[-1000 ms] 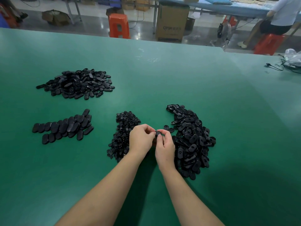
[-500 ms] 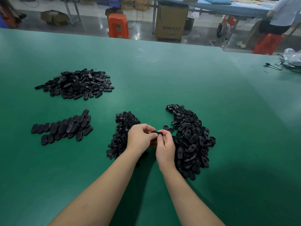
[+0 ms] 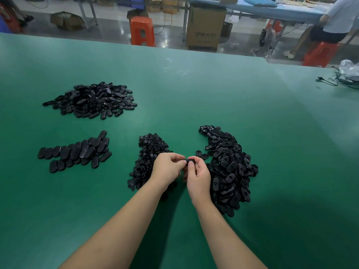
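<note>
Both my hands meet over the green table (image 3: 213,94), pinching one small black oval plastic shell (image 3: 188,162) between them. My left hand (image 3: 167,168) grips its left end with curled fingers; my right hand (image 3: 198,174) holds its right end between thumb and fingers. A heap of tiny black inserts (image 3: 148,154) lies just left of my hands. To their right spreads a large heap of black oval shells with holes (image 3: 229,167). Neat overlapping rows of closed black ovals (image 3: 75,151) sit at the left, and another loose heap of black ovals (image 3: 93,100) lies farther back left.
Cables and a clear plastic bag (image 3: 347,74) lie at the table's far right edge. Beyond the table stand an orange stool (image 3: 142,31), a cardboard box (image 3: 205,28), a fan (image 3: 267,38) and a seated person (image 3: 334,22) on a red stool.
My hands have stayed in the same spot, turning the small black part between the fingertips; its dark face now shows more between the two thumbs. The heaps have not changed.
</note>
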### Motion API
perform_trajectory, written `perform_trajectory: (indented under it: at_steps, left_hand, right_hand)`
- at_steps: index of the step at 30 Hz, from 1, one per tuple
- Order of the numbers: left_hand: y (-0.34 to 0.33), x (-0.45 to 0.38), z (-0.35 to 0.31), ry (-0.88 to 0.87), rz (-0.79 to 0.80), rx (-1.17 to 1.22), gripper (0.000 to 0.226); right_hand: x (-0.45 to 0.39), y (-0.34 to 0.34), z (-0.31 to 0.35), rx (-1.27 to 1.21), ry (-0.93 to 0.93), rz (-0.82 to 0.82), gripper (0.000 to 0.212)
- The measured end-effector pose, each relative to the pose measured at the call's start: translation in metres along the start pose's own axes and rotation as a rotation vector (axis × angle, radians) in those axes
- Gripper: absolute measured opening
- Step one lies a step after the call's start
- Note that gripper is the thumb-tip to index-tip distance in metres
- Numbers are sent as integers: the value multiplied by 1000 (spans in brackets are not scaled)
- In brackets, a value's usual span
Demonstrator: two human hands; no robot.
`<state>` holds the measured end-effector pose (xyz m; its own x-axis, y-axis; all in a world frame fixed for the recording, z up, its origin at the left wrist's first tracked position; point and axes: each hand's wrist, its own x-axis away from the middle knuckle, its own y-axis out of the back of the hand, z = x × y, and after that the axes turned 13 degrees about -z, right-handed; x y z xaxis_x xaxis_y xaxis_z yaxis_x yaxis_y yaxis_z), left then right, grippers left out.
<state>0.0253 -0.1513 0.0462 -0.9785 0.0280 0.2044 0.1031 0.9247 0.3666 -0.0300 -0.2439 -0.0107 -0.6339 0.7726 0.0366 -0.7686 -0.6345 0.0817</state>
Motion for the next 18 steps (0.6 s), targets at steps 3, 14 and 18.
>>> perform_trajectory:
  at_steps: [3,14,18]
  left_hand:
    - [1,-1,-2,-63,-6,-101,8]
    - [-6,5,-9,-135,-52,-247,5]
    - [-6,6,-10,-168,-47,-246,7]
  right_hand:
    - [0,0,0,-6,-5,2,16]
    - [0,1,0,9,6,-16,20]
    - [0,1,1,-1,18,-30,15]
